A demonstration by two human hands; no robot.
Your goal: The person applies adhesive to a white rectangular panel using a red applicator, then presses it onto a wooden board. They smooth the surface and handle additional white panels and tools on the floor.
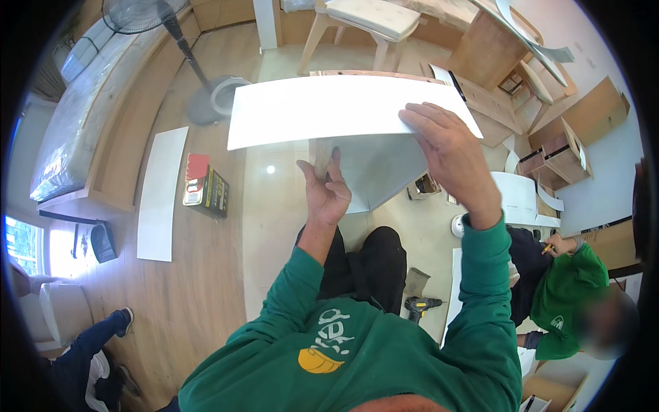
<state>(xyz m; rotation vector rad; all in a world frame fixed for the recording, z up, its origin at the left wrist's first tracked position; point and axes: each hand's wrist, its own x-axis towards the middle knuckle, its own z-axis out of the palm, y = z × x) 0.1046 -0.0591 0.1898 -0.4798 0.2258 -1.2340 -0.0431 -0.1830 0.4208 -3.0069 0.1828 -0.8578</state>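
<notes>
Cordless drill [420,307] on floor, 5 o'clock of legs. Left hand [325,192] clasps underside of white panel [329,106], thumb up. Right hand [449,147] flat on panel top, fingers gripping right edge, 1 o'clock. Tool case [205,187] at 9 o'clock. Fan [147,14] at 11 o'clock, far

A room being fitted out with flat-pack furniture: loose white panels [163,193] on the wooden floor [199,288], half-built wooden cabinets [556,154], a cordless drill [419,307] and a standing fan [147,14].
</notes>
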